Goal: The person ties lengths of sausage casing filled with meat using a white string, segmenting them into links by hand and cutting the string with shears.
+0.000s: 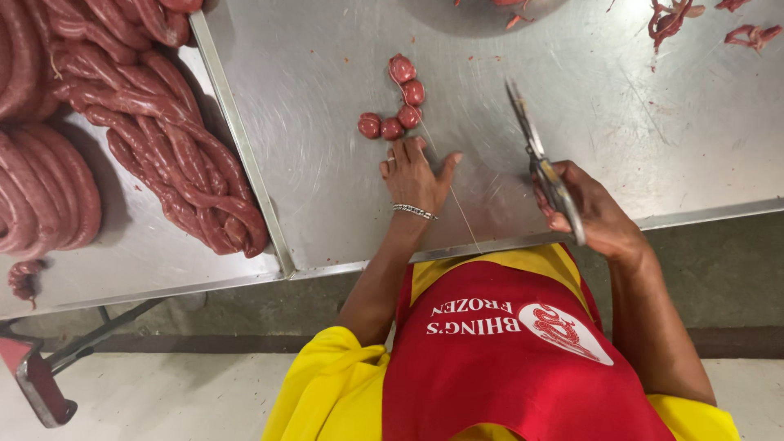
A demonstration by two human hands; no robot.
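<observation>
Left hand (414, 175): flat, fingers spread, just below sausage-link chain (394, 106) | Right hand (592, 214): clamped on scissors (539, 159) | Steel table (637, 122)

A single head-worn camera looks steeply down from above the person's chest. The view faces forward over a steel table (343, 204), with the near table edge crossing mid-frame and the floor (188, 392) below. Range is close, within arm's reach. No second view exists.
</observation>
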